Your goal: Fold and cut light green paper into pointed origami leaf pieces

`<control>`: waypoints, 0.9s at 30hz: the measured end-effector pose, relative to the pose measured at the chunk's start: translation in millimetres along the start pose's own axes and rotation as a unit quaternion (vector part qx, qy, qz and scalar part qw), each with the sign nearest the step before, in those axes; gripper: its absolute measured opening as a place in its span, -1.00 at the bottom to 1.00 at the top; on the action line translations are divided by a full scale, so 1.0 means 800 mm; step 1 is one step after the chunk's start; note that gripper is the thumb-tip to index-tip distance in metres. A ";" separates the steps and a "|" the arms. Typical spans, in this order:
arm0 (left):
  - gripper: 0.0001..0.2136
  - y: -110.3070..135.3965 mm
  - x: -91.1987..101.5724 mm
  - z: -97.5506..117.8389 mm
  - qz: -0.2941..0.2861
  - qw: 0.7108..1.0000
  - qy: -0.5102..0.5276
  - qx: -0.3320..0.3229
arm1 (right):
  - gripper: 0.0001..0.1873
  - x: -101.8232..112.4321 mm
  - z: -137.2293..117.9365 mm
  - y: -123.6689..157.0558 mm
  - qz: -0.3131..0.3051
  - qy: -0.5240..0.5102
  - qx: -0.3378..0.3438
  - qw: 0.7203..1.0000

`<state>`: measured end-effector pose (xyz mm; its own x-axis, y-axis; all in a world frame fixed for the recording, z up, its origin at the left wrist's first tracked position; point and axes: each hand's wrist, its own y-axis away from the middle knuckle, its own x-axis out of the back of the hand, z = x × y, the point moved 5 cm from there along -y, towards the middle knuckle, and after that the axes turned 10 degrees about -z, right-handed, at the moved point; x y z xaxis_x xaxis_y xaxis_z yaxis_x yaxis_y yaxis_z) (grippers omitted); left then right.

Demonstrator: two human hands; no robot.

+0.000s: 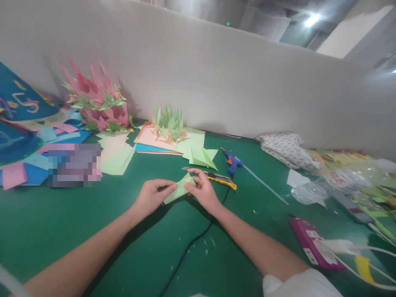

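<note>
A folded piece of light green paper (177,190) lies on the green table (93,222) between both hands. My left hand (152,196) pinches its left edge with closed fingers. My right hand (202,189) pinches its right end, fingers curled round the fold. Just behind my right hand lies a yellow utility knife (222,179), and beyond it a blue glue gun (232,161) with a clear glue stick.
Sheets of green, pink and blue paper (116,154) and folded paper flowers (168,123) lie at the back by a grey wall. A purple power strip (312,241) with white plugs sits right. Plastic bags (337,181) and cloth crowd the far right. A black cable (188,247) runs toward me.
</note>
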<state>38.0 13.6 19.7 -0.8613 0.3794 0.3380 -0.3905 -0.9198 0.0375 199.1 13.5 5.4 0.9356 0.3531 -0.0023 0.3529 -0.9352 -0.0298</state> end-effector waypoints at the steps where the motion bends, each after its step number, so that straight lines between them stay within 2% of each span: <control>1: -0.75 0.000 0.000 0.002 -0.001 1.000 -0.005 -0.012 | -0.50 0.000 -0.001 0.000 -0.001 0.001 -0.002 1.000; 4: -0.78 -0.001 0.000 0.009 -0.006 0.998 -0.028 -0.059 | -0.68 0.003 -0.001 0.001 0.004 0.039 0.001 0.999; 7: -0.78 -0.001 0.000 0.011 -0.010 0.996 -0.041 -0.076 | -0.69 0.005 0.000 0.002 0.010 0.065 0.003 0.998; 17: -0.76 0.000 0.002 0.011 0.004 0.993 -0.105 -0.058 | -0.70 0.006 -0.003 0.004 0.023 0.089 0.004 0.996; 27: -0.82 0.000 0.002 0.009 0.005 0.992 -0.113 -0.053 | -0.75 0.005 -0.005 0.004 0.022 0.099 0.003 0.995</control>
<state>39.4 13.5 27.2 -0.7755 0.3265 0.5403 -0.4235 -0.9038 -0.0617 204.1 11.9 9.0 0.9345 0.2988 0.1935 0.3120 -0.9492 -0.0405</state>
